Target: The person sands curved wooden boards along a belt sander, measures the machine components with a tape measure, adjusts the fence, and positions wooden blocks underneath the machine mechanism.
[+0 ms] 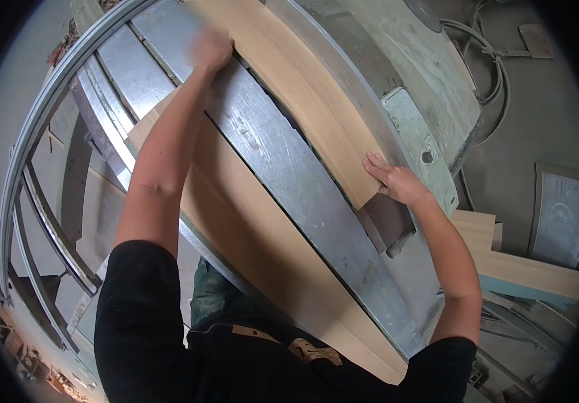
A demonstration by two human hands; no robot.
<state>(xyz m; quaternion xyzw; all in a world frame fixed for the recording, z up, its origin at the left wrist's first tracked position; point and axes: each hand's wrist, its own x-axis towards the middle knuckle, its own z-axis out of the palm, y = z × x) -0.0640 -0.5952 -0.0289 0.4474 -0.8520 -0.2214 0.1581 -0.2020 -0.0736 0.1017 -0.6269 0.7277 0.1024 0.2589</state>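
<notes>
A long light wooden board (303, 87) lies along a metal fence (343, 74) on the machine's metal table (262, 141). My right hand (398, 180) rests at the board's near right edge, thumb and fingers apart, fingertips on the wood. Farther off, my left hand (210, 48) is at the board's left edge; its fingers are blurred. Nearer my body, a second wooden board (242, 208) lies on the table, partly under my left forearm. A dark slot runs beside the first board.
Curved metal rails (30, 134) stand at the left. Beyond the fence is a pale green machine body (414, 124). Cables (501, 74) hang at the upper right. More wooden pieces (531, 265) and a grey panel (558, 215) are at the right.
</notes>
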